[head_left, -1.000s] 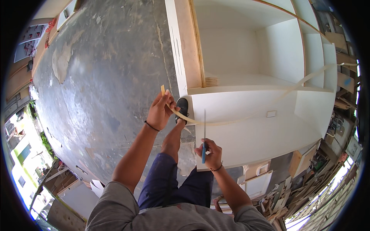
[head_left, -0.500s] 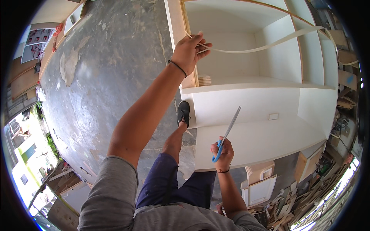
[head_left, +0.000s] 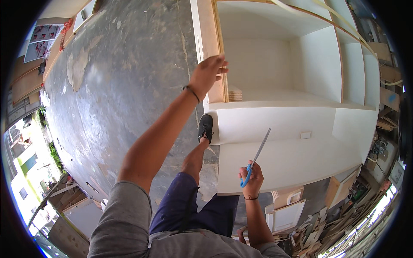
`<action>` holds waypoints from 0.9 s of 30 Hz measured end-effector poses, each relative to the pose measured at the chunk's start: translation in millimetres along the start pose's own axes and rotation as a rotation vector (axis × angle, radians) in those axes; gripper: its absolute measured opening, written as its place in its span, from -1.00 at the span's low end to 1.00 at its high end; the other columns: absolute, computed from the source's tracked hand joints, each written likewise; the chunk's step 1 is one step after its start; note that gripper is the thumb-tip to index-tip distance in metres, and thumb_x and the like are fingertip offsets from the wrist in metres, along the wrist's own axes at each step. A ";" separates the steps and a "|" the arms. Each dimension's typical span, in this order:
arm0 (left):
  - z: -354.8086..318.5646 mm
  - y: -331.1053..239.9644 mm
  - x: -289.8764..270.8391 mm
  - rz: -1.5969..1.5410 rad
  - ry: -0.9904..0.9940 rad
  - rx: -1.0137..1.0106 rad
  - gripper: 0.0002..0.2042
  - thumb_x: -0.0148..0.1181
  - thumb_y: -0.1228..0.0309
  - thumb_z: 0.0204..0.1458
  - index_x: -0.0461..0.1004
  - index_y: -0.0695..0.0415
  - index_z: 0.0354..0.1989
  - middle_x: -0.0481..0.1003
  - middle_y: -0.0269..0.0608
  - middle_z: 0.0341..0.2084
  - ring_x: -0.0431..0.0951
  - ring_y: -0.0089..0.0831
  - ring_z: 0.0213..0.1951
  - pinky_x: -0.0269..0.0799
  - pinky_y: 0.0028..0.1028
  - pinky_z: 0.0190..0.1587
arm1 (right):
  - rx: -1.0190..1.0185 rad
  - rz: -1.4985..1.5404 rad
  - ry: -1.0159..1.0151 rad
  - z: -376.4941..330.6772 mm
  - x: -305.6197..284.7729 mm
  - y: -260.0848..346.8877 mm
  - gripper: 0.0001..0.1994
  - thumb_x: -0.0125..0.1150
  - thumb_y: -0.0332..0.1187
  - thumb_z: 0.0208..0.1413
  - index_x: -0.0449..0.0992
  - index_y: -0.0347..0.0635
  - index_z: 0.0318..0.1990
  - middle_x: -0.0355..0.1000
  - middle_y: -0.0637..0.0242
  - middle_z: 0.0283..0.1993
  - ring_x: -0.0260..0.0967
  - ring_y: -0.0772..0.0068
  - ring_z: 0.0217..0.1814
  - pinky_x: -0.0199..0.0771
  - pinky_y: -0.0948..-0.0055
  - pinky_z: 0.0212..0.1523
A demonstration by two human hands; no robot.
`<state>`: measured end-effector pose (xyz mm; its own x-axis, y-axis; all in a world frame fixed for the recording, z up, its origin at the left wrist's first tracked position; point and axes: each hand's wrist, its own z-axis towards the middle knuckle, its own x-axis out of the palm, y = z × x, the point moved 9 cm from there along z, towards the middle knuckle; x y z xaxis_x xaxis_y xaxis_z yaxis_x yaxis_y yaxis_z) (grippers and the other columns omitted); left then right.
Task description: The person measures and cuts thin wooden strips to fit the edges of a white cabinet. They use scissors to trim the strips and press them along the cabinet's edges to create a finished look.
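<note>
My left hand (head_left: 208, 76) is at the bare wooden front edge (head_left: 218, 32) of a white cabinet (head_left: 266, 60). Its fingers are bent loosely over that edge and slightly apart, and no strip shows in them. A pale, narrow strip of edging (head_left: 340, 18) loops across the cabinet's top right part, partly out of the picture. In my right hand (head_left: 254, 178), lower down over the white panel, is a pair of scissors (head_left: 246, 176) with blue handles. Their blades look closed and point up, away from me.
A small stack of thin wooden pieces (head_left: 235, 94) sits in the cabinet's near left corner. My black shoe (head_left: 205, 128) stands beside the cabinet on the grey floor (head_left: 124, 81). Wood offcuts (head_left: 316, 225) and a white-faced panel (head_left: 289, 215) lie at the lower right.
My left hand has let go of the edging strip and moved slightly down along the cabinet edge. The strip has shifted up and away. The scissors in my right hand have dropped a little.
</note>
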<state>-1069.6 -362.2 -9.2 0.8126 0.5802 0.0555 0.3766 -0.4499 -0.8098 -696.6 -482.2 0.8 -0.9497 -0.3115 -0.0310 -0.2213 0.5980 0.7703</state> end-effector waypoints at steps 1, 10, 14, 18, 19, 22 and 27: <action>-9.0 7.1 -9.8 0.222 -0.039 0.111 -0.55 0.08 0.17 0.21 0.38 0.30 0.09 0.49 -0.01 -0.02 0.52 -0.27 0.02 0.42 -0.28 0.05 | 0.008 0.002 -0.016 0.3 0.5 -0.6 -0.60 0.32 -0.55 0.06 0.38 -0.33 0.06 0.37 0.39 -0.40 0.39 0.63 -0.39 0.51 0.58 -0.39; -80.4 82.4 -25.7 0.667 -0.142 0.431 -0.83 0.20 0.50 0.01 0.56 0.16 -0.20 0.48 -0.16 -0.30 0.46 -0.15 -0.21 0.41 -0.26 -0.11 | 0.180 -0.055 0.038 -6.0 32.6 -24.3 -0.59 0.32 -0.58 0.04 0.37 -0.29 0.07 0.39 0.37 -0.41 0.41 0.58 -0.38 0.51 0.56 -0.36; -75.2 93.8 -29.2 0.587 -0.157 0.374 -0.80 0.24 0.50 -0.03 0.55 0.14 -0.19 0.46 -0.17 -0.34 0.46 -0.15 -0.22 0.40 -0.25 -0.13 | 0.235 -0.076 0.062 -6.3 48.3 -33.7 -0.55 0.36 -0.57 0.01 0.38 -0.29 0.08 0.40 0.40 -0.42 0.38 0.63 -0.40 0.45 0.60 -0.36; -72.6 88.7 -28.9 0.614 -0.134 0.344 -0.78 0.27 0.47 -0.06 0.55 0.18 -0.20 0.44 -0.13 -0.37 0.47 -0.12 -0.22 0.40 -0.25 -0.10 | 0.229 -0.086 0.079 -4.6 55.5 -35.5 -0.56 0.37 -0.55 0.01 0.39 -0.29 0.06 0.40 0.40 -0.42 0.37 0.66 -0.40 0.44 0.62 -0.36; -71.9 85.0 -27.0 0.624 -0.121 0.330 -0.77 0.27 0.46 -0.06 0.55 0.20 -0.20 0.44 -0.11 -0.37 0.47 -0.11 -0.21 0.40 -0.25 -0.08 | 0.233 -0.093 0.080 -4.0 56.5 -34.1 -0.57 0.37 -0.55 0.01 0.39 -0.29 0.06 0.40 0.41 -0.42 0.37 0.66 -0.40 0.44 0.63 -0.36; -63.8 68.0 -13.0 0.780 -0.026 0.301 -0.77 0.23 0.36 0.01 0.56 0.10 -0.16 0.50 -0.13 -0.45 0.54 -0.13 -0.31 0.46 -0.24 -0.16 | 0.235 -0.094 0.080 -1.7 56.4 -30.7 -0.57 0.37 -0.54 0.02 0.39 -0.29 0.06 0.40 0.40 -0.42 0.37 0.65 -0.41 0.43 0.64 -0.38; -39.4 78.5 -7.6 1.001 0.159 0.105 -0.79 0.10 0.23 0.12 0.59 -0.11 -0.13 0.57 -0.12 -0.55 0.60 -0.14 -0.47 0.53 -0.22 -0.36 | 0.253 -0.082 0.083 -2.1 48.6 -31.9 -0.58 0.34 -0.56 0.03 0.38 -0.28 0.06 0.40 0.38 -0.41 0.39 0.62 -0.41 0.47 0.59 -0.40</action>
<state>-1028.7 -428.7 -50.2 0.7855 -0.1308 -0.6048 -0.5437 -0.6126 -0.5737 -735.2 -518.0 -24.0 -0.9075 -0.4193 -0.0262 -0.3545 0.7309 0.5832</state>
